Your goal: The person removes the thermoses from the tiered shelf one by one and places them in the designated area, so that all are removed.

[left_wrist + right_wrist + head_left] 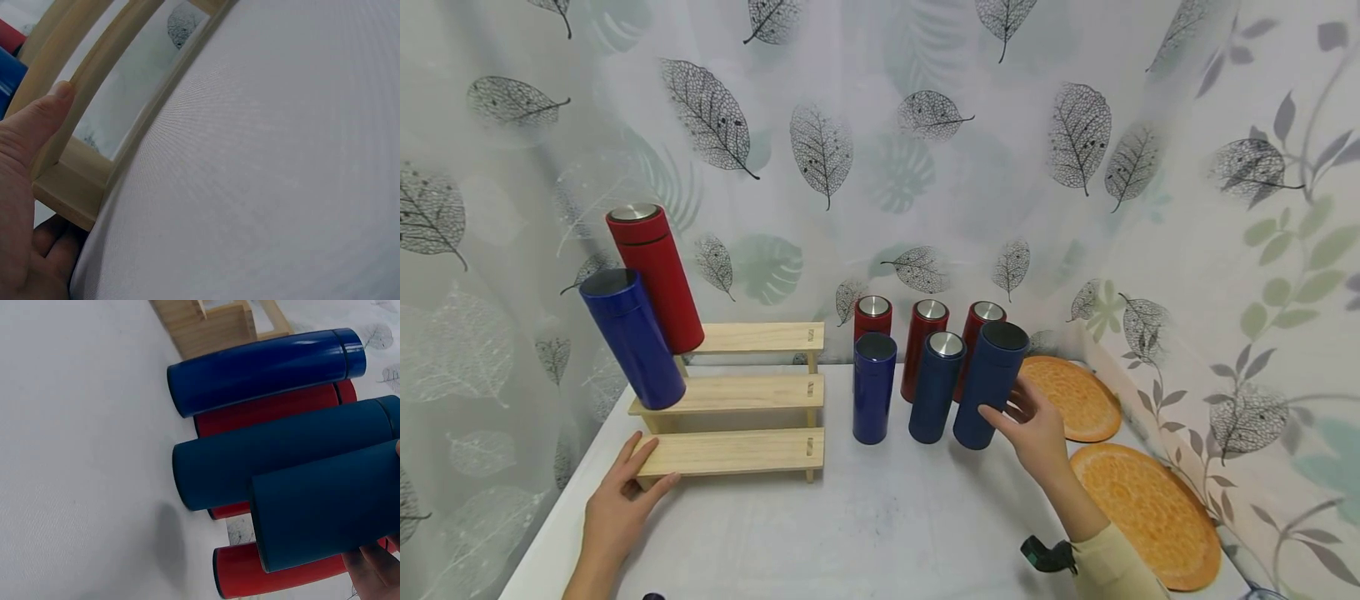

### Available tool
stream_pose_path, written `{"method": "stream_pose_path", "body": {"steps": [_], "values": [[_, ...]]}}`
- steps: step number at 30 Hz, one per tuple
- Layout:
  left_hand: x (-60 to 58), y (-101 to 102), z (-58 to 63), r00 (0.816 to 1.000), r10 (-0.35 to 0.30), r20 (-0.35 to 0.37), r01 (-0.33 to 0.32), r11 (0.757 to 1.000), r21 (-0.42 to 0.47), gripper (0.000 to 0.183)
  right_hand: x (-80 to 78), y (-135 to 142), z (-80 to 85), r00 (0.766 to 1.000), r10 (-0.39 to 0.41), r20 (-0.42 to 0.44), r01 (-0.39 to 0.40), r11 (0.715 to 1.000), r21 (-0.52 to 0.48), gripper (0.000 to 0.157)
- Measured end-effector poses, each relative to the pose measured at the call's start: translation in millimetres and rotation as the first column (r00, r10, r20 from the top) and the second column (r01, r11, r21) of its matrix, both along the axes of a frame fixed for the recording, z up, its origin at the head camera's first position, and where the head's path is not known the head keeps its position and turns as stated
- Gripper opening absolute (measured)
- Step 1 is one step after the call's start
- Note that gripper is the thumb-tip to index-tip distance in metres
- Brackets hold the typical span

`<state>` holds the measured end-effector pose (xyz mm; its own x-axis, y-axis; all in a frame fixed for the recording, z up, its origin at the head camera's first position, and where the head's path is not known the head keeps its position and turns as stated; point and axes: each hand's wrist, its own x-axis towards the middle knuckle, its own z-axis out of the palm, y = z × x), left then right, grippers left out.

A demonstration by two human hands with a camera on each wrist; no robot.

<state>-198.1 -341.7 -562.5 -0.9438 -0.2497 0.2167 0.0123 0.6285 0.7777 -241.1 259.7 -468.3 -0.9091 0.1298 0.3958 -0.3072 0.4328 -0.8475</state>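
Observation:
My right hand (1033, 425) grips a dark blue thermos (988, 387) around its lower body. In the right wrist view this thermos (325, 509) hangs above the table, with a shadow on the cloth below. Beside it stand another dark blue thermos (936, 387) and a glossy blue one (874, 392), with three red thermoses (922, 358) behind. My left hand (617, 500) holds the left end of a three-step wooden rack (737, 454); in the left wrist view the thumb lies along a slat and fingers curl past the end piece. A blue thermos (636, 342) and a red thermos (658, 283) stand on its upper steps.
Two round, orange-brown woven-looking mats (1150, 508) lie along the table's right side. A white cloth (880, 525) covers the table. Leaf-patterned curtains (880, 167) hang behind and at both sides. A small dark object (653, 596) shows at the bottom edge near my left forearm.

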Motion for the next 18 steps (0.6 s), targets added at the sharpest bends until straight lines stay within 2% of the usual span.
{"method": "stream_pose_path", "body": {"steps": [18], "values": [[-0.1, -1, -0.5, 1.000, -0.007, 0.000, 0.007, 1.000, -0.005, 0.082, -15.9, 2, -15.0, 0.999, -0.038, 0.016, 0.038, 0.999, -0.012, 0.075]]}}
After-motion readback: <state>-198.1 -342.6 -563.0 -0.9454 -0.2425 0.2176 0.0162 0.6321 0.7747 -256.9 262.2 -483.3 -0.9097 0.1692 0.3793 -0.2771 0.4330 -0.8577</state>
